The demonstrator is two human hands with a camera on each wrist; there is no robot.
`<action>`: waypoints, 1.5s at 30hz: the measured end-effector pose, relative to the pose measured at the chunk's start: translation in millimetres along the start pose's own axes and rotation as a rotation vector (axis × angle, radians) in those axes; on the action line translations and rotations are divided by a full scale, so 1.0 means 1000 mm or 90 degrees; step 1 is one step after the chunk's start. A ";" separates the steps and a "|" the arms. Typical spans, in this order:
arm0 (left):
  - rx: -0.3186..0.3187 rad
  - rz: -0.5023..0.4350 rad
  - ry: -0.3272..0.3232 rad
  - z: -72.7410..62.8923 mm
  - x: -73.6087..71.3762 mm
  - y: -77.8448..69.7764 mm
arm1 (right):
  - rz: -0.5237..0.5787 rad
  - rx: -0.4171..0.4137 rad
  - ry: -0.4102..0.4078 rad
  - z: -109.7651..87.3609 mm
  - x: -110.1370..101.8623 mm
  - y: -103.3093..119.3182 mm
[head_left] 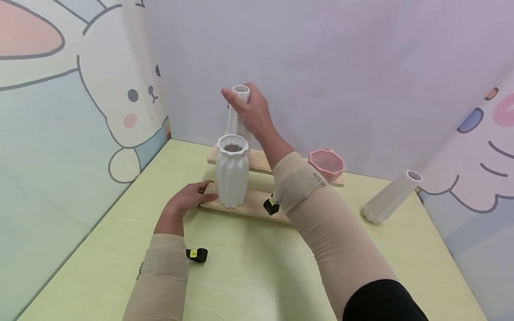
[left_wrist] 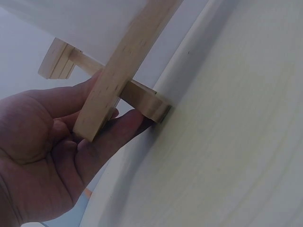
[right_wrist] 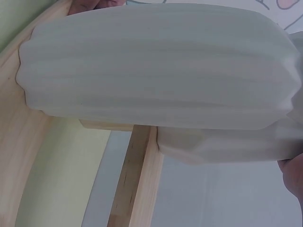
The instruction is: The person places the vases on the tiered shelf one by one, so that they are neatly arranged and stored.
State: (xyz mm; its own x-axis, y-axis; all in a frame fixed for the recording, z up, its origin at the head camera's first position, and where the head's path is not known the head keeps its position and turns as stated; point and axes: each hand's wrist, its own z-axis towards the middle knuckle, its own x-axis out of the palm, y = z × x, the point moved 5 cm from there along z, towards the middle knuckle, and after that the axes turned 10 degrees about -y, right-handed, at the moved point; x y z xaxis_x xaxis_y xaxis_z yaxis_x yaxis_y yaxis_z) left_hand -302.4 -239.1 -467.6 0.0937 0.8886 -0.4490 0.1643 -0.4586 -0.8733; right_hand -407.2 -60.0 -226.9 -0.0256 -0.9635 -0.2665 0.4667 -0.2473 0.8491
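Note:
A two-tier wooden stand (head_left: 257, 203) holds a wide, ribbed white vase (head_left: 233, 176) with a scalloped rim, upright at the left of its lower board. My left hand (head_left: 188, 199) grips the left end of that board, thumb on one side and fingers curled around the other, as the left wrist view shows. Behind the wide vase, my right hand (head_left: 254, 112) holds a slim white vase (head_left: 234, 119) near its mouth. In the right wrist view, the slim vase's base (right_wrist: 189, 149) is right at the upper board (right_wrist: 144, 189), partly hidden behind the wide vase.
A pink faceted pot (head_left: 328, 164) stands at the right end of the upper board, partly behind my right sleeve. Farther right, another slim white vase (head_left: 391, 198) stands on the pale green table (head_left: 233, 276). Walls with cartoon drawings (head_left: 132, 96) enclose the back and sides.

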 end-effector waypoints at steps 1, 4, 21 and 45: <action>0.001 0.001 0.000 0.001 0.000 0.000 | -0.001 0.001 0.008 0.000 0.000 0.000; 0.002 0.003 0.001 0.001 0.001 -0.001 | -0.001 0.010 0.024 0.001 0.002 -0.002; 0.004 0.026 -0.006 -0.002 -0.007 0.000 | 0.028 0.018 0.038 0.000 0.010 -0.002; 0.000 0.026 -0.003 -0.002 -0.009 0.002 | 0.025 0.017 0.023 0.000 0.013 -0.003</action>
State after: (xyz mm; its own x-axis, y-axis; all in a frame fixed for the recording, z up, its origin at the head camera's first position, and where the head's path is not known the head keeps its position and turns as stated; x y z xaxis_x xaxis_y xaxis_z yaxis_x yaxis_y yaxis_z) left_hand -301.1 -248.0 -465.1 0.0949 0.8693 -0.4851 0.1599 -0.4943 -0.8544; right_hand -409.0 -71.5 -232.9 0.0244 -0.9682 -0.2489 0.4432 -0.2127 0.8708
